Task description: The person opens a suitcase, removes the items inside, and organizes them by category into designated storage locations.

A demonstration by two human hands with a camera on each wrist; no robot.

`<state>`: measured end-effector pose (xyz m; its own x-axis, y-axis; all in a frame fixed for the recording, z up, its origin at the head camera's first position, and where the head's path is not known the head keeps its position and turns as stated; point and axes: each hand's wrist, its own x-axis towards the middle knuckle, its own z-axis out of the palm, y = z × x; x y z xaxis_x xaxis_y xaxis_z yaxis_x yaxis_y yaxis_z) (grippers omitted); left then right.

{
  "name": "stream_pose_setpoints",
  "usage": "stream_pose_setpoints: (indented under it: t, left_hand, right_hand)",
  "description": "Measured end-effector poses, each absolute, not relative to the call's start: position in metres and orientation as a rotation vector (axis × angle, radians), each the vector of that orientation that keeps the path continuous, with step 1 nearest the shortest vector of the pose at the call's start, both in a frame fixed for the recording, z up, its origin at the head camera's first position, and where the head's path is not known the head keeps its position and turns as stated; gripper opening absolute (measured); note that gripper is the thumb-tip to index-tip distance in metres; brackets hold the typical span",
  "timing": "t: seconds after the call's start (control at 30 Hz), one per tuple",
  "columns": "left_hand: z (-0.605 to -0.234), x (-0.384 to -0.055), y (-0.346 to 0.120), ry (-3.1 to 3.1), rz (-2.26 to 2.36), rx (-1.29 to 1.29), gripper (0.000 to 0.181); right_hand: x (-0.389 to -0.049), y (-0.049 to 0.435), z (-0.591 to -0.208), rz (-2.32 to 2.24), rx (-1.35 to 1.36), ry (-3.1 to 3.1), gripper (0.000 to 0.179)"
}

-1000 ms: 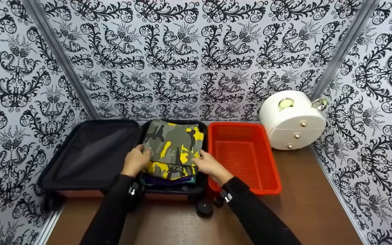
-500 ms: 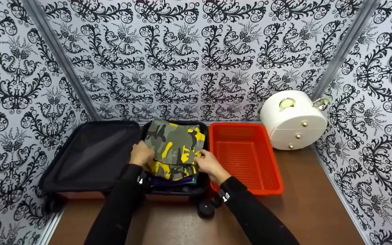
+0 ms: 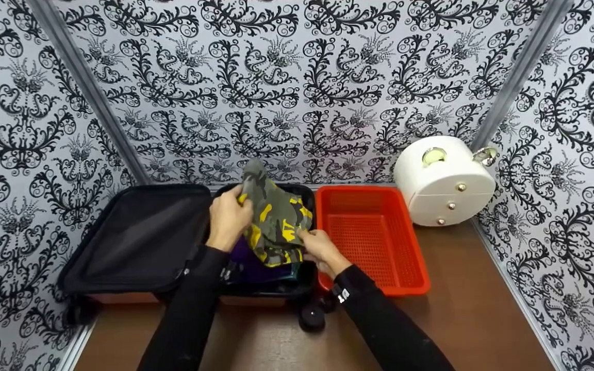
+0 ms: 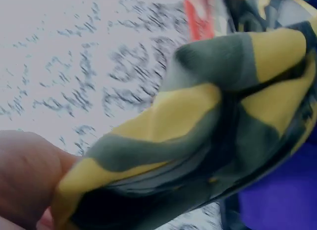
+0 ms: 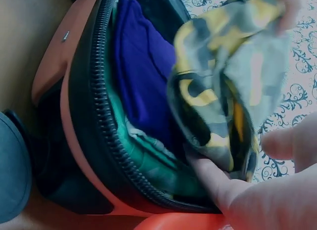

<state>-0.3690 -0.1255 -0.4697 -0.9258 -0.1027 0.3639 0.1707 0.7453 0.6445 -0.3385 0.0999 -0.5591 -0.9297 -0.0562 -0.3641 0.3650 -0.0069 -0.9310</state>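
Note:
A folded camouflage garment [image 3: 279, 216] in grey, yellow and black is held up at its left side over one half of an open suitcase [image 5: 101, 101]. My left hand [image 3: 229, 216] grips its raised left edge; in the left wrist view the thumb lies against the cloth [image 4: 188, 116]. At the garment's lower right corner, my right hand [image 3: 322, 250] pinches the layers between thumb and fingers. Beneath, the right wrist view shows folded purple cloth [image 5: 143, 67] on top of green cloth [image 5: 153, 170] inside the suitcase.
To the left lies the suitcase's other half [image 3: 142, 232], lined in black. A red plastic basket [image 3: 415, 252] stands right of the suitcase. Behind it is a white rounded drawer box [image 3: 441, 180] with gold knobs. Black suitcase wheels [image 3: 312, 318] stick out at the front. Patterned walls enclose the surface.
My left hand has moved up and right, lifting the garment's left side off the pile and bunching it. More purple cloth shows below. The right hand has stayed near the lower right corner.

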Motion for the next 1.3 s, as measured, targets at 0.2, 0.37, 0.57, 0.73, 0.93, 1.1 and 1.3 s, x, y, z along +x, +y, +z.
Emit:
stream_pose_setpoints:
  t: [0.2, 0.37, 0.57, 0.73, 0.93, 1.1, 1.3]
  left_hand:
    - [-0.432, -0.347, -0.105, -2.446, -1.107, -0.167, 0.046]
    - [-0.412, -0.325, -0.093, -2.382, -1.193, -0.254, 0.047]
    - [-0.413, -0.310, -0.088, -2.271, -1.282, -0.334, 0.046]
    - [-0.430, -0.309, -0.078, -2.225, -1.395, -0.357, 0.046]
    - [-0.468, -0.313, -0.047, -2.275, -1.491, -0.464, 0.048]
    - [-0.505, -0.318, -0.017, -2.353, -1.513, -0.473, 0.049]
    - [-0.544, -0.322, 0.012, -2.428, -1.640, -0.427, 0.053]
  right_hand:
    - [-0.335, 0.104, -0.558, -2.193, 0.321, 1.572, 0.032]
    - [-0.329, 0.123, -0.555, -2.231, 0.297, 1.257, 0.021]
    - [-0.323, 0.160, -0.539, -2.249, 0.207, 1.470, 0.018]
    - [-0.325, 0.197, -0.520, -2.299, 0.182, 1.830, 0.038]
    - [-0.334, 0.247, -0.509, -2.260, 0.277, 2.242, 0.047]
    - [-0.333, 0.279, -0.519, -2.070, 0.350, 2.480, 0.074]
    - [-0.330, 0.304, -0.550, -1.818, 0.430, 2.645, 0.078]
